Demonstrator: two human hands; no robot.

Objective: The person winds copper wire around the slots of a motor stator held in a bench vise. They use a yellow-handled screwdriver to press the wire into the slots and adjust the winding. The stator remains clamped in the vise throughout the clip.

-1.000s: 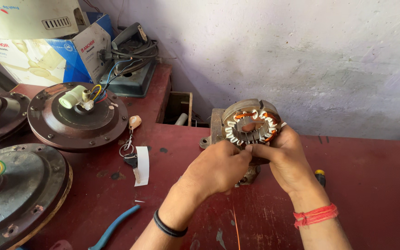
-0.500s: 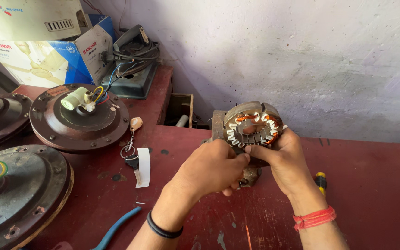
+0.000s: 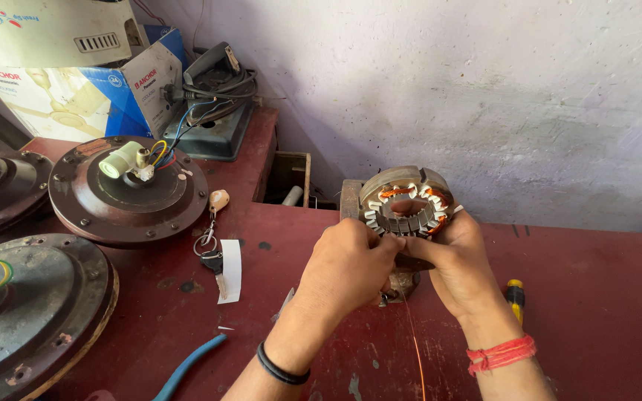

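A round fan stator [image 3: 409,202] with white slot liners and copper windings is held tilted up above the red table [image 3: 596,297]. My right hand [image 3: 455,260] grips its lower right edge. My left hand [image 3: 351,263] pinches at its lower left rim, fingers closed on the stator. A thin copper wire [image 3: 413,341] hangs down from between the hands. A black band sits on my left wrist, a red thread on my right.
Two brown fan motor covers [image 3: 124,194] [image 3: 27,312] lie at the left, a third at the far left edge. Keys [image 3: 213,249] with a white tag, a blue cable [image 3: 187,364], a yellow-handled screwdriver [image 3: 514,297], cardboard boxes [image 3: 61,74] and a dark device [image 3: 213,119] stand around.
Both hands stay on the stator; the left hand has shifted slightly along its lower rim. The view has hardly moved.
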